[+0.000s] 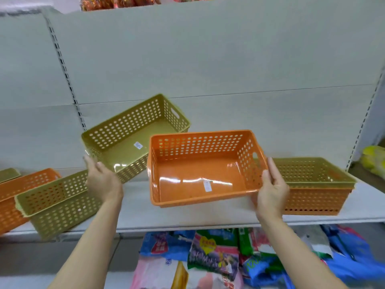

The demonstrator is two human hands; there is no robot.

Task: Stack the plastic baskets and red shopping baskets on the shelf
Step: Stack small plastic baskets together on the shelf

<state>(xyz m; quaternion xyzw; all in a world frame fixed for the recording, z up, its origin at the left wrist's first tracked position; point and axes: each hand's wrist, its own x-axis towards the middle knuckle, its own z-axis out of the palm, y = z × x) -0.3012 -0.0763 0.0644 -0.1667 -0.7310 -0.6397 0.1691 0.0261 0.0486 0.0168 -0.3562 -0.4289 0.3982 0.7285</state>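
Observation:
My right hand (pixel 271 187) grips the right end of an orange perforated basket (pixel 200 174), tilted toward me above the shelf (pixel 187 220). My left hand (pixel 102 180) holds the near corner of an olive-green basket (pixel 129 140), raised and tilted behind the orange one. To the right, a green basket (pixel 312 174) sits nested in an orange basket (pixel 312 201) on the shelf. At the left another green basket (pixel 56 203) overhangs the shelf edge, with an orange basket (pixel 18 190) behind it.
A grey back panel (pixel 208 69) rises behind the shelf, with slotted uprights at both sides. Below the shelf lie several colourful plastic packets (pixel 218 253). Red packaged goods (pixel 116 3) show on the top shelf. A yellow item (pixel 373 161) sits at far right.

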